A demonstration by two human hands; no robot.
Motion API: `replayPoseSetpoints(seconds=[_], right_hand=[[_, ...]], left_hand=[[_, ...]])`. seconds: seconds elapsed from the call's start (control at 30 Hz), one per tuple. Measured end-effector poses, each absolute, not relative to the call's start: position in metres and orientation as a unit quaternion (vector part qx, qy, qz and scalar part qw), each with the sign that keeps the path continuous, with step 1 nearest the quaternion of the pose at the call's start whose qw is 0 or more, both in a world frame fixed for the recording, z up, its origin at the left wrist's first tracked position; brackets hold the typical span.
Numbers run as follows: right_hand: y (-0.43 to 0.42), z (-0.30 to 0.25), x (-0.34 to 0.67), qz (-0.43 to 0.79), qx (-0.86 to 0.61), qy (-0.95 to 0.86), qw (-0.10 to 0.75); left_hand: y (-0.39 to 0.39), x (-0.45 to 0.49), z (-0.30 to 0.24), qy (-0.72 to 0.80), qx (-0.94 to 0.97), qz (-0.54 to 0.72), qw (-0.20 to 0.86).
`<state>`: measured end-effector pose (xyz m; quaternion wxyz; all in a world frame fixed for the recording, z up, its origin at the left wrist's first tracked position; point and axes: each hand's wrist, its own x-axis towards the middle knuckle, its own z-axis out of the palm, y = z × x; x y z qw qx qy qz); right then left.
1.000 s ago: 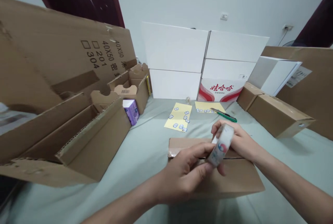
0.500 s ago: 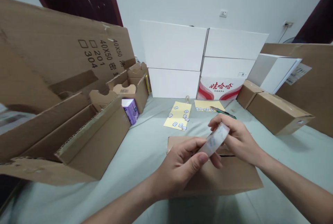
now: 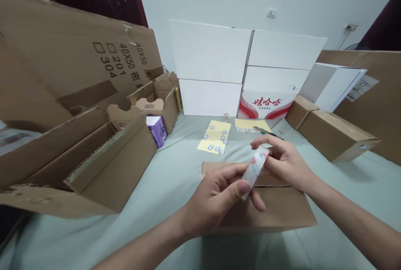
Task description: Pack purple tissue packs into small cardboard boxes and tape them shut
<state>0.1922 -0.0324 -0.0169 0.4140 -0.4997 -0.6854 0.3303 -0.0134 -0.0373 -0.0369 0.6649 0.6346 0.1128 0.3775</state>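
Tape roll (image 3: 255, 172), just one, stands tilted, pinched between left grip (image 3: 216, 201) and right grip (image 3: 285, 165), both nearly closed on it, above one cardboard box (image 3: 266, 215); two yellow sheets (image 3: 214, 137) lie at twelve o'clock.

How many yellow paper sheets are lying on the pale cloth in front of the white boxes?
2. One yellow sheet lies slightly nearer the viewer; the second yellow sheet lies to its right, close to the white boxes. Others could be hidden.
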Motion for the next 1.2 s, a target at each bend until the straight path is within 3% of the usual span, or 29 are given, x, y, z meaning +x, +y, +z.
replayPoseSetpoints(seconds=[0.1,0.17,0.23,0.4,0.5,0.6,0.93,1.2], right_hand=[[-0.037,-0.013,0.196,0.117,-0.421,-0.788,0.433],[-0.037,-0.015,0.196,0.064,-0.386,-0.808,0.440],[-0.035,-0.019,0.196,0.095,-0.409,-0.788,0.450],[-0.031,-0.026,0.198,0.409,-0.484,-0.654,0.414],[-0.030,-0.023,0.196,0.487,-0.487,-0.620,0.376],[-0.030,-0.022,0.194,0.471,-0.506,-0.626,0.361],[-0.032,-0.022,0.200,0.208,-0.462,-0.783,0.361],[-0.031,-0.025,0.191,0.225,-0.480,-0.776,0.342]], left_hand=[[-0.038,-0.014,-0.036,0.127,0.627,0.388,0.663],[-0.038,-0.014,-0.037,0.115,0.630,0.387,0.663],[-0.038,-0.013,-0.039,0.088,0.630,0.392,0.665],[-0.035,-0.011,-0.038,0.044,0.623,0.404,0.668],[-0.035,-0.011,-0.032,0.057,0.635,0.411,0.651],[-0.035,-0.011,-0.032,0.094,0.630,0.401,0.659],[-0.038,-0.010,-0.037,0.128,0.624,0.381,0.670],[-0.041,-0.005,-0.027,0.119,0.595,0.369,0.704]])
